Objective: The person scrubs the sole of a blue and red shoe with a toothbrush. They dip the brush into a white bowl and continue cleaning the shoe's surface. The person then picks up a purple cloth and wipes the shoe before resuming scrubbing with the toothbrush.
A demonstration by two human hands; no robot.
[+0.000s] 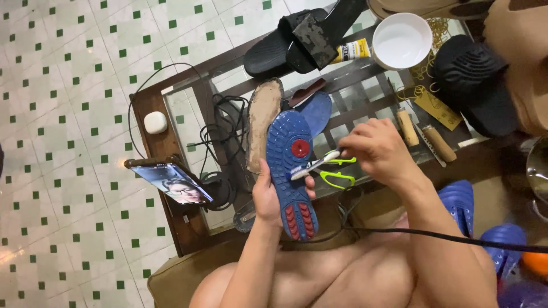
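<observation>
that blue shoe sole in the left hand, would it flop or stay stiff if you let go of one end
The blue sole probably stays fairly stiff: the left hand grips only its lower half, yet the top stands straight. Its thin profile suggests it is light. The moulded tread should keep it from slipping under the toothbrush.

Glass-topped table [171, 102] sat on green-and-white tiled floor [68, 68]. On it: white bowl [401, 40], black slide sandals [297, 41], yellow glue tube [351, 50], small white case [155, 122], tangled black cables [225, 128], two wooden-handled tools [425, 137]. Phone [174, 181] leaned at the table edge, screen lit. Worn brown sole [264, 117] lay beside the cables.
</observation>
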